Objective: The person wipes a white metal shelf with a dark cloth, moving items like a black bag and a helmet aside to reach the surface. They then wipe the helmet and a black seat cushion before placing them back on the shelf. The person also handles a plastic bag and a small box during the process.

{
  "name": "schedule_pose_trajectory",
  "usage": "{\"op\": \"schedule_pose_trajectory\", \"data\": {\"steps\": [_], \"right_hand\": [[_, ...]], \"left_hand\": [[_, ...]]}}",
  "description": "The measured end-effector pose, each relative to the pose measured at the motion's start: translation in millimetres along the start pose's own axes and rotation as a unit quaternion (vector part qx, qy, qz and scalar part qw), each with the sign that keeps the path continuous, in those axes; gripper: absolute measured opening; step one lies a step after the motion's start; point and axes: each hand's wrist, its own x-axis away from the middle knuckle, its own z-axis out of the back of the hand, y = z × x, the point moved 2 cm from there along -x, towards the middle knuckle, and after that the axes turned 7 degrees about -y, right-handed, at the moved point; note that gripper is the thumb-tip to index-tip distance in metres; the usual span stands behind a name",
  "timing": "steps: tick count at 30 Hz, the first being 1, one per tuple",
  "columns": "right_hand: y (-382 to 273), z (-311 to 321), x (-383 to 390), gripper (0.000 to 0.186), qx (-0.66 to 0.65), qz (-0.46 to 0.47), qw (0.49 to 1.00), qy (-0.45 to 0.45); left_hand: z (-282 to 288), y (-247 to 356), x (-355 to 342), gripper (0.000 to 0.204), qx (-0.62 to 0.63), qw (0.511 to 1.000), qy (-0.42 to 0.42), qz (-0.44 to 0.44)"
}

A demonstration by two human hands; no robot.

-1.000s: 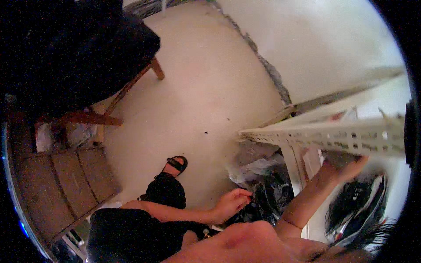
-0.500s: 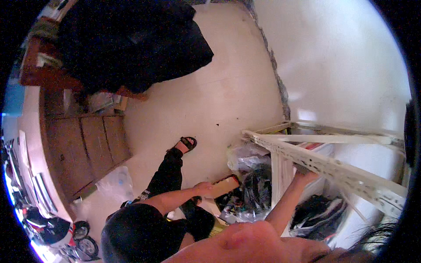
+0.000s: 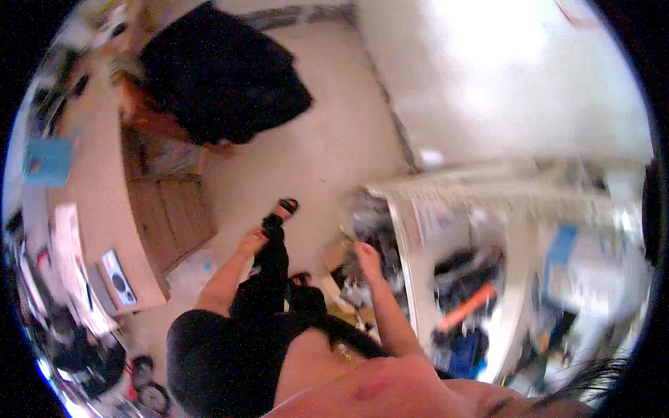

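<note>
My left hand (image 3: 253, 240) hangs in front of my dark left trouser leg (image 3: 268, 268), above the sandalled foot (image 3: 286, 207); its fingers are blurred. My right hand (image 3: 366, 258) is beside the left end of a pale perforated metal rack (image 3: 523, 184), over plastic bags and loose items (image 3: 366, 216). Motion blur hides whether it touches or holds anything. Inside the rack are dark bundles and an orange object (image 3: 465, 306).
A wooden desk (image 3: 150, 279), with papers and a blue item (image 3: 47, 161) on it, runs along my left. A chair draped in black cloth (image 3: 223, 76) stands ahead. A white wall (image 3: 488, 90) rises at the right. A small wheeled red item (image 3: 143, 383) is at lower left.
My view has swung, showing more desk and rack. My right hand has come off the rack's beam and moved left. My left hand has risen toward the front of my left leg.
</note>
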Motion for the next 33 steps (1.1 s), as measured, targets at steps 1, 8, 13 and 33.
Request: {"op": "schedule_pose_trajectory", "data": {"steps": [1, 8, 13, 33], "right_hand": [[-34, -11, 38, 0.033, 0.061, -0.009, 0.995, -0.075], [27, 4, 124, 0.037, 0.089, -0.026, 0.987, -0.133], [-13, 57, 153, 0.041, -0.035, -0.07, 0.995, -0.061], [-118, 370, 364, 0.027, 0.454, 0.13, 0.55, 0.689]], "left_hand": [[21, -17, 7, 0.038, 0.017, 0.986, 0.147, -0.07], [100, 64, 161, 0.032, -0.037, 0.984, 0.148, 0.097], [74, 2, 160, 0.041, -0.191, 0.974, 0.114, -0.029], [124, 211, 51, 0.034, -0.359, 0.93, 0.038, -0.07]]}}
